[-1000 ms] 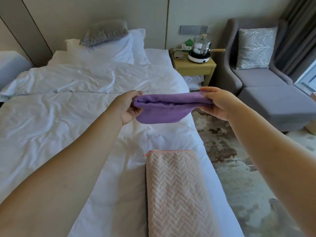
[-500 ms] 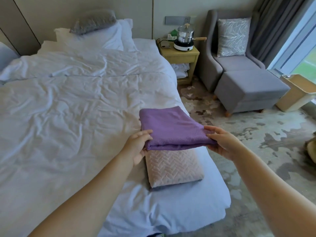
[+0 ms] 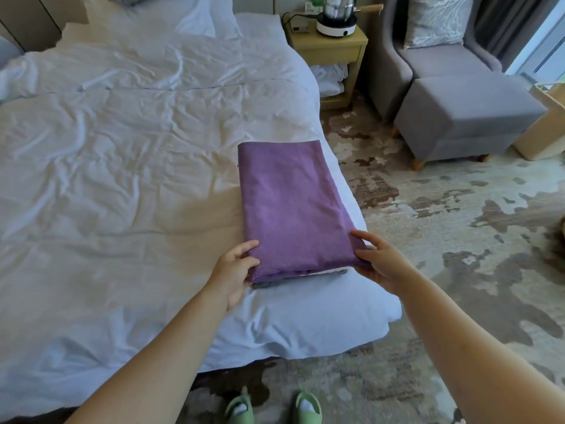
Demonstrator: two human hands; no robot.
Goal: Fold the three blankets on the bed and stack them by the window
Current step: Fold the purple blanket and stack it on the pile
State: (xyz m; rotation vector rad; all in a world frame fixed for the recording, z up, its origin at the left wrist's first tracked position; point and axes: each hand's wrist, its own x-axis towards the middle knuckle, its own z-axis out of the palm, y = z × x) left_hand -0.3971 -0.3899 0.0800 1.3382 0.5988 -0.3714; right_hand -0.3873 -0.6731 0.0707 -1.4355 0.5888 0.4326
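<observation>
Quick update: a second ago we had the purple one up in the air, half a second ago it hovered over the pink one, and now it's down flat on top.

Going left to right: the bed (image 3: 122,179) is all crumpled white duvet, soft and full of creases. Our left hand (image 3: 235,270) has its fingers curled round the near-left corner of the purple blanket (image 3: 290,206), thumb on the top face. The blanket is a tidy long rectangle, fine matte weave, a few layers thick, lying near the bed's right edge. It covers the pink blanket (image 3: 318,273) almost completely; just a pale sliver peeks out under the near edge. Our right hand (image 3: 379,258) pinches the near-right corner, thumb on top, fingers underneath.

So we reckon two are folded and stacked, but the pile is on the bed, and the window (image 3: 544,50) is way off at the far right, past the grey footstool (image 3: 458,111). We can't see a third blanket anywhere. The stack looks floppy, so carrying it will want a hand under each end.
</observation>
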